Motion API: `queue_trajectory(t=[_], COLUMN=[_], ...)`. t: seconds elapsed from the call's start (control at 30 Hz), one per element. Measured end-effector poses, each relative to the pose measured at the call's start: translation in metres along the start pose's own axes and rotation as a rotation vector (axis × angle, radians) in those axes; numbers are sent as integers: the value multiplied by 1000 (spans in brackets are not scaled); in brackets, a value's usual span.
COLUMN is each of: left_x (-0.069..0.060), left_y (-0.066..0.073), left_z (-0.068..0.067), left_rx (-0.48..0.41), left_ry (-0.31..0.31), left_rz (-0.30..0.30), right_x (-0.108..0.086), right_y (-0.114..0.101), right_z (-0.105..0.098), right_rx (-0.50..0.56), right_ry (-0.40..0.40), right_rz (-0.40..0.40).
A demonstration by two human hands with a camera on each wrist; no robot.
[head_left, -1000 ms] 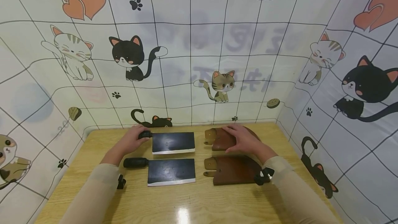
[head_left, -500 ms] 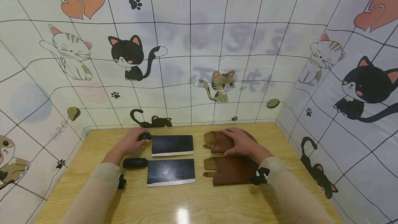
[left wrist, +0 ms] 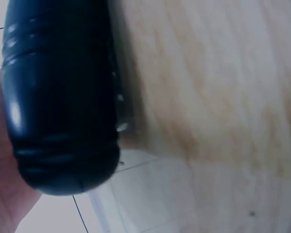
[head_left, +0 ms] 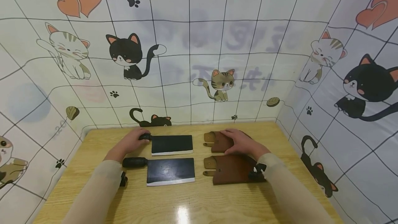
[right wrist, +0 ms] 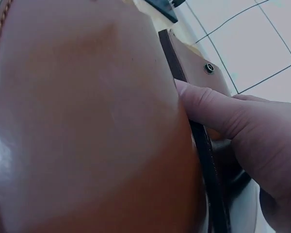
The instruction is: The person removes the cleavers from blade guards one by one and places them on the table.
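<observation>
My left hand [head_left: 133,140] holds the black handle of the far cleaver [head_left: 172,144], which lies flat with its dark blade pointing right. Nearer to me lies the second cleaver [head_left: 171,171], parallel to it. In the left wrist view a ridged black handle [left wrist: 60,102] covers the left side, and part of my hand shows behind it. My right hand [head_left: 240,142] grips the far brown leather sheath [head_left: 220,142] across its width, fingers at the back edge and thumb in front. Just before it is the near leather sheath [head_left: 234,172]; my thumb [right wrist: 208,104] touches its edge.
The wooden table [head_left: 183,198] carries the two cleavers on the left and both sheaths on the right, their strapped ends facing the blades. A cloth printed with cats [head_left: 130,56] hangs behind and along both sides.
The far cleaver and the far sheath have slid slightly toward me, each along with the hand on it. The near cleaver and near sheath lie where they were.
</observation>
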State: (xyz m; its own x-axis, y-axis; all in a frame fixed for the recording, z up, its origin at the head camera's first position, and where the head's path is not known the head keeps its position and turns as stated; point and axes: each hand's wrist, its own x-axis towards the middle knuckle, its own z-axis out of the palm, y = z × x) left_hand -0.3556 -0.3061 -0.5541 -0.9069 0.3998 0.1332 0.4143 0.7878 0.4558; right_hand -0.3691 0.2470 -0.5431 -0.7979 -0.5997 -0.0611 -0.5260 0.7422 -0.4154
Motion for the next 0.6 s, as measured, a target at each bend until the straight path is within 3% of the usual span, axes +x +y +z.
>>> queue_trajectory(t=[0.3, 0.6], left_x=[-3, -2], left_y=[-3, -5], left_z=[3, 4], left_rx=[-99, -137], left_ry=[2, 4], left_rz=[-41, -49], right_x=[5, 5], right_y=[0, 0], right_z=[-2, -3], right_rx=[31, 47], right_ry=[-80, -81], right_rz=[8, 21])
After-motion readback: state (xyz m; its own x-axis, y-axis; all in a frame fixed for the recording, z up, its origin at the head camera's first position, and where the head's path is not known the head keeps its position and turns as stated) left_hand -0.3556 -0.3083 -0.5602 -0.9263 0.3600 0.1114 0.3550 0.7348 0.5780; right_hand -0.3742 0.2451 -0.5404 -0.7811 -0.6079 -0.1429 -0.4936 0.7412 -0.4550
